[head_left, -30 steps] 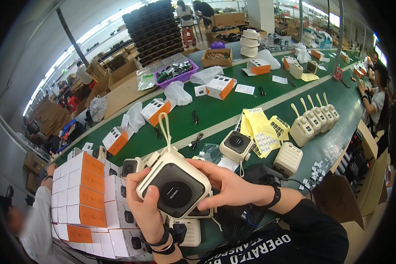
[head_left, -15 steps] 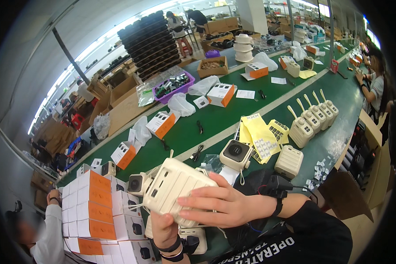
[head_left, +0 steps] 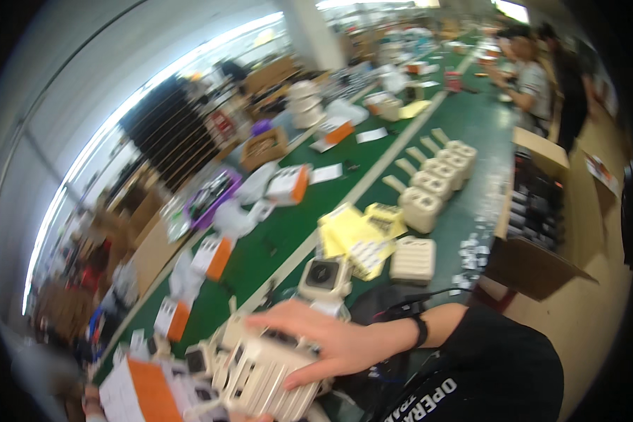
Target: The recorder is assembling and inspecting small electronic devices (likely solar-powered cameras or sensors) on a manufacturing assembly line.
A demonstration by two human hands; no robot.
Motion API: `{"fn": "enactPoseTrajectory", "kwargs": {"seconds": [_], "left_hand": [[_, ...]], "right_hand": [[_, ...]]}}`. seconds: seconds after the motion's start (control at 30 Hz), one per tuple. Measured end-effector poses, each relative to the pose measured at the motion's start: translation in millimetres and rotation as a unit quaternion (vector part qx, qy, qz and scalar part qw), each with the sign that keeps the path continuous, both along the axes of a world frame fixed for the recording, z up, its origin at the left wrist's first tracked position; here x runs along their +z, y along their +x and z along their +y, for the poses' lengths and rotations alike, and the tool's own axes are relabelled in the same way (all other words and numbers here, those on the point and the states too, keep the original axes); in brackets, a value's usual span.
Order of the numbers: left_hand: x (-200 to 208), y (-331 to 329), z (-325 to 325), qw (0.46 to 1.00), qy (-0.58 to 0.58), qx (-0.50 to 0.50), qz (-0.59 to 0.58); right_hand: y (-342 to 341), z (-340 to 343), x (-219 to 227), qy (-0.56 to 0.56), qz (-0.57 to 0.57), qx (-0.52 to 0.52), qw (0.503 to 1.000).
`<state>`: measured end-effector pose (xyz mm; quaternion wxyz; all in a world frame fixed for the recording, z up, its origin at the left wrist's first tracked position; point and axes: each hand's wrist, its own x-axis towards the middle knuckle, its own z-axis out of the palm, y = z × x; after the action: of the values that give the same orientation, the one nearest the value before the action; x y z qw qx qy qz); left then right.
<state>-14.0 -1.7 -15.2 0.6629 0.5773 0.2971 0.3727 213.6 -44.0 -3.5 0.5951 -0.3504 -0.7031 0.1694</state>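
My right hand [head_left: 337, 341] is clasped over a cream ribbed box-shaped device [head_left: 271, 376] with small ports, its thumb on the ribbed face and its fingers across the top. Only a sliver of my left hand [head_left: 250, 417] shows at the lower edge, against the underside of the same device; most of its fingers are out of view. Behind lies a similar cream device with a dark square panel [head_left: 323, 273]. Another ribbed one [head_left: 412, 259] stands to the right, next to yellow sticker sheets [head_left: 355, 239]. The picture is smeared by motion.
Several cream devices with raised straps [head_left: 436, 176] stand in a row on the green table [head_left: 316, 232]. White-and-orange boxes [head_left: 148, 390] are at the lower left. An open carton [head_left: 541, 211] holds dark items at right. Co-workers [head_left: 531, 84] sit farther along.
The view has swung right and tilted, shifting the table and boxes leftward and down. The held device sits lower in the picture. My right hand has shifted toward its top; my left is mostly out of view.
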Motion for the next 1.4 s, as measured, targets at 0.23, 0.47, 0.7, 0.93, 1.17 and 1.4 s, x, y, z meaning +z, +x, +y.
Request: {"fn": "enactPoseTrajectory", "kwargs": {"seconds": [0.23,0.47,0.7,0.93,1.17,1.4], "left_hand": [[22.9,17.9,-9.0,0.968,0.068,-0.151,0.186],[38.2,30.1,-2.2,0.972,0.145,-0.149,0.109],[43.6,43.1,-15.4,0.967,0.189,-0.143,0.096],[36.6,36.2,-6.0,0.971,0.178,-0.154,0.032],[36.7,32.7,-10.3,0.967,0.207,-0.145,0.027],[41.4,27.9,-13.5,0.96,0.243,-0.135,0.042]], "right_hand": [[29.2,-30.4,-5.2,-0.119,0.04,-0.001,0.992],[197.1,-109.2,-58.2,0.034,0.284,-0.481,0.828],[414.0,-162.8,-103.4,-0.006,0.061,-0.885,0.462],[448.1,-142.8,-133.6,-0.226,0.091,-0.818,0.522],[308.6,-99.1,-89.3,-0.055,-0.026,-0.784,0.617],[168.9,-111.8,-111.1,-0.391,-0.136,-0.424,0.806]]}}
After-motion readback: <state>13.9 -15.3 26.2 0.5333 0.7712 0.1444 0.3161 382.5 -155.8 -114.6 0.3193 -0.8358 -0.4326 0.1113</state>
